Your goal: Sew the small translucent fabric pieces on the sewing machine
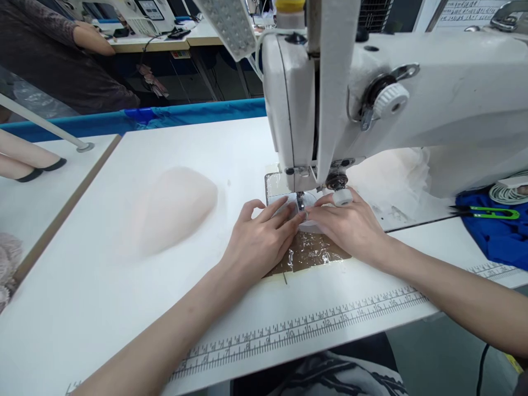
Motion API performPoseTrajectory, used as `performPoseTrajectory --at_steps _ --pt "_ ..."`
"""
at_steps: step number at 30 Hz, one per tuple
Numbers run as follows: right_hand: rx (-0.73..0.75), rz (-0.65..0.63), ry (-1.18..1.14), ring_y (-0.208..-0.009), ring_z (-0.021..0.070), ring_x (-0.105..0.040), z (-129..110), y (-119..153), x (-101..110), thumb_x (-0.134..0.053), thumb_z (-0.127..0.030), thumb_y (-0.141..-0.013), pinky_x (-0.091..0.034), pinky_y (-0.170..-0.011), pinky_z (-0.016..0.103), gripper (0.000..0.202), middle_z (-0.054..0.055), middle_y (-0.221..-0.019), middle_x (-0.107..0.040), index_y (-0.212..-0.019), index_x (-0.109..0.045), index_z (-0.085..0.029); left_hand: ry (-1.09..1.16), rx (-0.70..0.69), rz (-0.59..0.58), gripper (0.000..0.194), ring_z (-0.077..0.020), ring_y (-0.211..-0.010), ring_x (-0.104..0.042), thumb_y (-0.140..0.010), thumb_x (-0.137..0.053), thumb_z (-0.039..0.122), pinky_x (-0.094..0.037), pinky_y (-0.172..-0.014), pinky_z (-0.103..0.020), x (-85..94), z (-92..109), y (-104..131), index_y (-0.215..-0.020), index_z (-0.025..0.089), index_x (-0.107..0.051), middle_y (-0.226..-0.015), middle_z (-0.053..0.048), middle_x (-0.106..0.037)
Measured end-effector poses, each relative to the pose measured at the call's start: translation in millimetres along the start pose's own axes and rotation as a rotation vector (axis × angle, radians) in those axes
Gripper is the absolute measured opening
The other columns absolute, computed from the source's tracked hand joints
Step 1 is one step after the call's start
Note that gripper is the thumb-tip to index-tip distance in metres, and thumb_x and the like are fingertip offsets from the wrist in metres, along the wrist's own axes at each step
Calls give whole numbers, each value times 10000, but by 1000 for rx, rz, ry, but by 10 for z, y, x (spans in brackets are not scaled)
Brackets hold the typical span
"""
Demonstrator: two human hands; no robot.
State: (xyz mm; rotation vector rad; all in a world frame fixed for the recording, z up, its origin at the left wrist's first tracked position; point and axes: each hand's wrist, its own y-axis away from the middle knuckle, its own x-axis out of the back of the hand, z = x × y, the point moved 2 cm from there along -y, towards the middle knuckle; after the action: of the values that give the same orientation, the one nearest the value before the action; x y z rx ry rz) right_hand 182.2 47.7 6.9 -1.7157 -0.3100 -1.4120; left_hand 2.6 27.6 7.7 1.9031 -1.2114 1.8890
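Note:
A small piece of white fabric (pixel 310 226) lies under the presser foot (pixel 301 202) of a white sewing machine (pixel 291 104). To the left of the foot, my left hand (pixel 264 236) rests flat on the fabric, its fingers stretched out and slightly apart. My right hand (pixel 350 223) is on the other side, thumb and fingertips closed at the fabric's edge close to the foot. Both hands cover most of the piece. Beneath them is a brown patch (pixel 317 250) covered with clear tape on the table.
A pale, molded cup-shaped piece (pixel 177 209) lies on the white table (pixel 103 297) at left. Sheer pale fabric (pixel 388 176) sits behind my right hand. Green thread snips (pixel 490 213) rest on blue cloth (pixel 495 242). A person (pixel 53 60) is at the back left.

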Motion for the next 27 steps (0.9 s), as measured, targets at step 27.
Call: performPoseTrajectory --at_steps 27 --pt "53 27 50 -883 186 -624 -48 37 34 -515 -206 -926 -338 -877 375 197 20 -1068 -709 -980 -700 -166 16 -22 38 257 -237 -1132 -598 -927 -470 173 -389 -870 -415 86 63 38 -1122 169 -637 -1130 -67 -685"
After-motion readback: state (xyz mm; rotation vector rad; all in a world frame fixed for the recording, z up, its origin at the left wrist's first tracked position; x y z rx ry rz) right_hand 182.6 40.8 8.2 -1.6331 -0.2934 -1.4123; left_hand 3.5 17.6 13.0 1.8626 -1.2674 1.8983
